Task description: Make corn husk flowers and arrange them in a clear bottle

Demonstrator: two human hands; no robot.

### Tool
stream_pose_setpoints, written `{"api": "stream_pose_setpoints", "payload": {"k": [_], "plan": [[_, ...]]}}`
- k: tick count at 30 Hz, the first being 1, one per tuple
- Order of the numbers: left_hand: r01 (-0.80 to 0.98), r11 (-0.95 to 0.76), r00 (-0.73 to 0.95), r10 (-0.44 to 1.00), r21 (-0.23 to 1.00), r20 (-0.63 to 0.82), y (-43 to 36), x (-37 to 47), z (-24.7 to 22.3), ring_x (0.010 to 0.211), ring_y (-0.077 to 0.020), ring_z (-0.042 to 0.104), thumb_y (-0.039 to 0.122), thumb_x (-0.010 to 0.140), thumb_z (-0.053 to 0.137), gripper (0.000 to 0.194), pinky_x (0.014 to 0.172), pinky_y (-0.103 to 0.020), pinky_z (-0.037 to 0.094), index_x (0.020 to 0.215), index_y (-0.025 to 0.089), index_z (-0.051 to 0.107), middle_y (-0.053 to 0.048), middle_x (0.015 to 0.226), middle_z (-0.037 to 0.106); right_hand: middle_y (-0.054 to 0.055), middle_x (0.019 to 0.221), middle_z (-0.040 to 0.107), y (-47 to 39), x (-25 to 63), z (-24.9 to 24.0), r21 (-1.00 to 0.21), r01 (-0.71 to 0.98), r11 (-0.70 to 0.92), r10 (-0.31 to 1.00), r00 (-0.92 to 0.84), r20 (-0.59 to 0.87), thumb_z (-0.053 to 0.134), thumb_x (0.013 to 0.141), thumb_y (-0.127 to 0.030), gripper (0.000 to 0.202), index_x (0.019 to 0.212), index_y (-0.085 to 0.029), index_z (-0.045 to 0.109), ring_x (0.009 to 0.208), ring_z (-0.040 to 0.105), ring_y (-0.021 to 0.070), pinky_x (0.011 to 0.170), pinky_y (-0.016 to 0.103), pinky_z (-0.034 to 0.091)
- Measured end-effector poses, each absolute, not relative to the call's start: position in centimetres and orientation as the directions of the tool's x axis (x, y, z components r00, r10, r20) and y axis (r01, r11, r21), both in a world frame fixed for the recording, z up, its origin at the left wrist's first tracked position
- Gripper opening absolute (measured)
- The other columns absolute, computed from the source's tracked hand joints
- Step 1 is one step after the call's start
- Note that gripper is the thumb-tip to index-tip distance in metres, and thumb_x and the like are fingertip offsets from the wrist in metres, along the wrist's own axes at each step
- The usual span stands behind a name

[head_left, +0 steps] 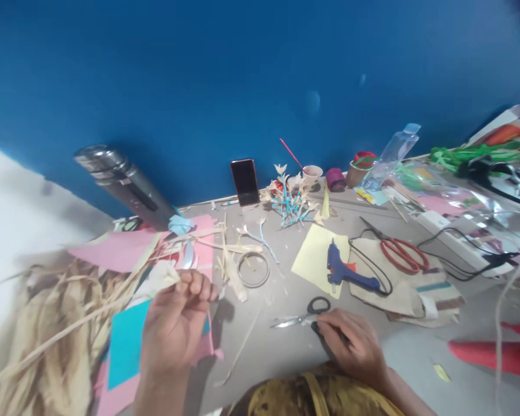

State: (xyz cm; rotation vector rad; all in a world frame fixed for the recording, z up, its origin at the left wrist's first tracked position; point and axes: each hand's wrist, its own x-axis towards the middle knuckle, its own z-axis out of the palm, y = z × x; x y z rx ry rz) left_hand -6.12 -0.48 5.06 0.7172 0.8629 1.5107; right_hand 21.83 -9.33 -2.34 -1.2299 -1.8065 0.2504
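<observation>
My left hand (179,315) is raised at the lower left, its fingers curled in a pinch round a small pale husk flower (168,276). At the lower middle, my right hand (353,344) rests over one handle of the black-handled scissors (295,320), whose blades point left and are slightly apart. How firmly it holds them cannot be made out. A wire ring (253,270) and a blue-stemmed flower sprig (262,238) lie between the hands, farther back. Behind them is a cluster of husk flowers (291,202) on blue stems.
Dried husks (54,335) and coloured paper (130,346) are at left, with a steel flask (127,188) behind. A phone (245,182) leans on the wall. At right are a glue gun (351,274), red-handled scissors (403,254), a cloth (401,300) and a power strip (457,240).
</observation>
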Motion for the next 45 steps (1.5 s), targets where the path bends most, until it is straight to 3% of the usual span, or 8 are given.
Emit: {"api": "stream_pose_setpoints", "payload": {"k": [10, 16, 26, 30, 34, 38, 42, 45], "plan": [[-0.536, -0.279, -0.228, 0.957, 0.797, 0.181, -2.2, -10.0, 7.3, 0.059, -0.0091, 0.044, 0.02, 0.078, 0.078, 0.012, 0.054, -0.024, 0.046, 0.08, 0.014, 0.067, 0.003, 0.066, 0.047, 0.004, 0.077, 0.073, -10.2, 22.1, -3.1, -0.62, 0.688, 0.378, 0.916, -0.183, 0.356, 0.051, 0.099, -0.022, 0.019, 0.091, -0.022, 0.069, 0.069, 0.068, 0.0166, 0.064, 0.027, 0.05], [-0.473, -0.364, -0.308, 0.922, 0.802, 0.237, -3.4, -11.2, 8.3, 0.057, -0.0093, 0.043, 0.024, 0.077, 0.081, 0.015, 0.053, -0.024, 0.046, 0.079, 0.015, 0.068, 0.003, 0.065, 0.048, 0.006, 0.083, 0.072, -9.7, 21.3, -3.1, -0.615, 0.665, 0.424, 0.903, -0.256, 0.346, 0.048, 0.101, -0.021, 0.019, 0.098, -0.021, 0.067, 0.073, 0.067, 0.0169, 0.068, 0.028, 0.05], [-0.385, -0.313, -0.352, 0.919, 0.868, 0.175, -4.7, -11.8, 7.9, 0.06, -0.0101, 0.045, 0.024, 0.061, 0.092, 0.028, 0.056, -0.025, 0.046, 0.077, 0.02, 0.068, 0.003, 0.072, 0.054, 0.01, 0.126, 0.067, -4.8, 13.8, -0.7, -0.349, 0.58, 0.736, 0.668, -0.708, 0.231, 0.054, 0.094, -0.013, 0.023, 0.112, -0.019, 0.068, 0.101, 0.059, 0.0244, 0.082, 0.036, 0.051], [-0.341, -0.327, -0.363, 0.911, 0.881, 0.197, -4.8, -12.7, 7.3, 0.062, -0.0118, 0.05, 0.023, 0.057, 0.093, 0.027, 0.056, -0.027, 0.046, 0.07, 0.021, 0.069, 0.002, 0.073, 0.057, 0.01, 0.108, 0.07, -3.2, 13.5, -1.1, -0.298, 0.691, 0.659, 0.745, -0.653, 0.133, 0.055, 0.094, -0.013, 0.015, 0.087, -0.017, 0.068, 0.098, 0.057, 0.0252, 0.08, 0.036, 0.047], [-0.373, -0.295, -0.376, 0.915, 0.88, 0.148, -4.4, -13.1, 6.7, 0.061, -0.0112, 0.05, 0.026, 0.057, 0.093, 0.028, 0.055, -0.026, 0.046, 0.068, 0.021, 0.068, 0.002, 0.071, 0.057, 0.007, 0.083, 0.068, -2.3, 14.2, -0.8, -0.343, 0.754, 0.561, 0.827, -0.53, 0.187, 0.052, 0.097, -0.015, 0.022, 0.08, -0.018, 0.066, 0.086, 0.055, 0.0227, 0.073, 0.033, 0.042], [-0.429, -0.266, -0.402, 0.912, 0.863, 0.081, -3.6, -12.9, 6.4, 0.055, -0.008, 0.045, 0.032, 0.056, 0.094, 0.033, 0.051, -0.024, 0.044, 0.063, 0.018, 0.065, 0.004, 0.066, 0.054, 0.008, 0.096, 0.069, -1.9, 12.8, -0.2, -0.343, 0.706, 0.62, 0.783, -0.589, 0.202, 0.057, 0.096, -0.016, 0.011, 0.092, -0.018, 0.068, 0.092, 0.055, 0.0233, 0.076, 0.033, 0.042], [-0.511, -0.243, -0.415, 0.91, 0.824, 0.01, -3.0, -12.1, 5.9, 0.053, -0.0072, 0.045, 0.034, 0.056, 0.095, 0.037, 0.05, -0.023, 0.043, 0.064, 0.018, 0.063, 0.005, 0.063, 0.054, 0.008, 0.108, 0.068, -1.1, 10.7, -0.2, -0.273, 0.627, 0.729, 0.664, -0.746, 0.059, 0.061, 0.095, -0.022, 0.008, 0.098, -0.018, 0.067, 0.097, 0.055, 0.0245, 0.081, 0.035, 0.043], [-0.554, -0.189, -0.359, 0.933, 0.811, -0.028, -2.7, -11.1, 5.1, 0.051, -0.0069, 0.045, 0.033, 0.06, 0.093, 0.034, 0.049, -0.022, 0.042, 0.069, 0.018, 0.064, 0.005, 0.061, 0.054, 0.008, 0.105, 0.068, -0.2, 10.9, -0.3, -0.248, 0.712, 0.656, 0.739, -0.673, 0.024, 0.061, 0.095, -0.022, 0.008, 0.099, -0.018, 0.066, 0.097, 0.055, 0.0253, 0.081, 0.036, 0.044]]}}
